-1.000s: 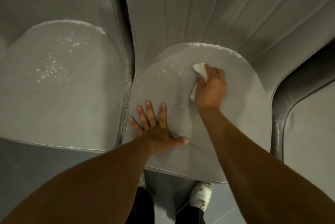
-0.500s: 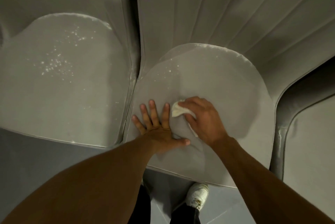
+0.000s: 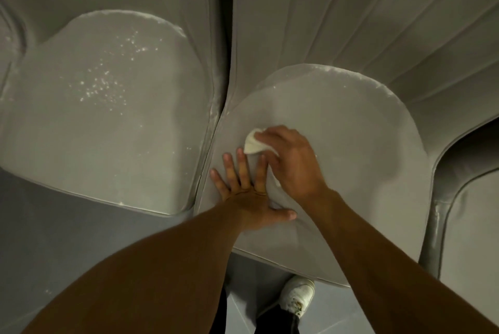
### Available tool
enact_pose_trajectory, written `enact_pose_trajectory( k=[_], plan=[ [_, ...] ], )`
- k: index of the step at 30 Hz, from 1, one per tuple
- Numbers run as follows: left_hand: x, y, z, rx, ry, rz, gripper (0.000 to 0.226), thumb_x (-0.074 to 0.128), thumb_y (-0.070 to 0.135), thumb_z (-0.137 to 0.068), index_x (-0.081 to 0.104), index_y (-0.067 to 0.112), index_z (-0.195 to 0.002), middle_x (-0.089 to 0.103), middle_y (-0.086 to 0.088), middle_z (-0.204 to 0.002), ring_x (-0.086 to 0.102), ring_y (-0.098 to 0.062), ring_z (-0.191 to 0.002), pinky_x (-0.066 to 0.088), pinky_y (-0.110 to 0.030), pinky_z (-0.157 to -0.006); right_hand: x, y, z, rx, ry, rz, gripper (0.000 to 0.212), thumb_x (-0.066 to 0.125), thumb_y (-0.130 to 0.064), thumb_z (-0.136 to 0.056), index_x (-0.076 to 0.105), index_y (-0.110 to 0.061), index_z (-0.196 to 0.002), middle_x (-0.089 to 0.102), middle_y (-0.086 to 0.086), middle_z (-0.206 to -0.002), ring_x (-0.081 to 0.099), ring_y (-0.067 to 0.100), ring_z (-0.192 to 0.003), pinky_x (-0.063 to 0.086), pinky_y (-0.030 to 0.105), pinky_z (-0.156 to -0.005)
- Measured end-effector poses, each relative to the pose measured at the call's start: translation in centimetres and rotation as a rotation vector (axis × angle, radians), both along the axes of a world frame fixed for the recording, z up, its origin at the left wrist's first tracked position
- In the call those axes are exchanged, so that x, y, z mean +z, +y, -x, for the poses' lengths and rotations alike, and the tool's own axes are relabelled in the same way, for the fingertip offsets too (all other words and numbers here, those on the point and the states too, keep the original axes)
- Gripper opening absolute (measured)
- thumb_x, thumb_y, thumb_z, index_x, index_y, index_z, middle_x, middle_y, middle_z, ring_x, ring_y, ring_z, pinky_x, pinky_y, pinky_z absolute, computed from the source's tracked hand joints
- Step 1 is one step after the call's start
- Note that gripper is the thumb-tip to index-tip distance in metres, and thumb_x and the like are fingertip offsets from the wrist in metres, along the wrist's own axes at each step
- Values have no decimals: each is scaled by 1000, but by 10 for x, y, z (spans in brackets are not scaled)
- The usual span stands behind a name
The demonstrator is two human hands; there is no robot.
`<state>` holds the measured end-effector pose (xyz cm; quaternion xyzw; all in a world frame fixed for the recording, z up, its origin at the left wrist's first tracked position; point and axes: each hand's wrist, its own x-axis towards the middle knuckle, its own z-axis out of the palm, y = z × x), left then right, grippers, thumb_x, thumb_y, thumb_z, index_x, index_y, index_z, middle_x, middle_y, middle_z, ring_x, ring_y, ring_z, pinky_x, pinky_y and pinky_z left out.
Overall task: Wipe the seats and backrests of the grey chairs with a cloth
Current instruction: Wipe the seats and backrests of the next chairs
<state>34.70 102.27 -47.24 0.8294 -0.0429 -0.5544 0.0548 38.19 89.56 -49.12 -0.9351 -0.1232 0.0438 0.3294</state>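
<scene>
the right hand (image 3: 290, 162) has swept from the back of the middle seat (image 3: 356, 160) toward its front left. it grips the bunched white cloth (image 3: 253, 144) against the seat, now touching the fingertips of the left hand (image 3: 249, 197). the left hand stays flat, fingers spread, pressing the same seat. white specks (image 3: 100, 86) dot the left seat (image 3: 121, 150), just beside it.

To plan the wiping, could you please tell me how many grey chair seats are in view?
3: the speckled left seat, the middle seat under the cloth, and a right seat cut by the frame edge. More may lie outside view.
</scene>
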Motion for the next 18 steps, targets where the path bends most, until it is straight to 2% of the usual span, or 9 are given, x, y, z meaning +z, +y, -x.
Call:
enact_pose_trajectory(
  k=[2, 6, 9, 11, 13, 15, 18],
  plan=[
    [-3, 0, 1, 11, -14, 20, 136, 48, 96, -67, -60, 32, -119, -73, -16, -120, -67, -43, -110, -30, -72, -102, 0, -18, 6, 18, -30, 29, 35, 53, -17, -93, 66, -16, -125, 64, 6, -120, 61, 30, -100, 48, 44, -89],
    [-8, 4, 5, 23, -53, 44, 140, 53, 95, -65, -60, 35, -121, -71, -14, -124, -66, -42, -114, -29, -72, -103, -6, -23, -33, -240, -61, 69, 34, 56, -15, -93, 65, -14, -126, 65, 9, -117, 62, 32, -100, 50, 46, -90],
    [-10, 4, 6, 23, -45, 51, 139, 53, 95, -65, -61, 36, -119, -72, -13, -123, -67, -40, -112, -31, -71, -102, -3, 1, -73, -490, -5, 53, 38, 59, -14, -92, 65, -18, -129, 63, 6, -122, 62, 28, -106, 48, 37, -96],
    [-10, 4, 5, 19, -53, 42, 140, 53, 95, -65, -60, 35, -122, -72, -13, -124, -66, -41, -113, -30, -72, -102, -1, 18, -84, -565, 21, 10, 38, 61, -13, -91, 66, -19, -129, 63, 4, -124, 62, 25, -107, 44, 29, -96],
    [-11, 3, 5, 8, -47, 21, 139, 51, 96, -65, -60, 33, -123, -71, -14, -125, -65, -42, -115, -29, -73, -102, 2, 34, -77, -502, 40, -50, 37, 62, -10, -92, 66, -18, -127, 63, 4, -124, 62, 23, -108, 44, 27, -97],
    [-11, 2, 4, -1, -22, -1, 138, 47, 98, -65, -59, 30, -119, -71, -16, -123, -65, -44, -114, -30, -73, -101, 4, 42, -55, -319, 36, -64, 37, 61, -10, -90, 67, -16, -126, 64, 5, -124, 62, 24, -109, 47, 32, -100],
    [-10, 2, 2, -11, 2, -18, 137, 43, 99, -65, -55, 22, -122, -72, -18, -121, -66, -45, -111, -31, -74, -99, 2, 29, -21, -27, -6, -29, 37, 59, -9, -88, 69, -15, -123, 66, 7, -121, 62, 29, -101, 51, 40, -91]
  ],
)
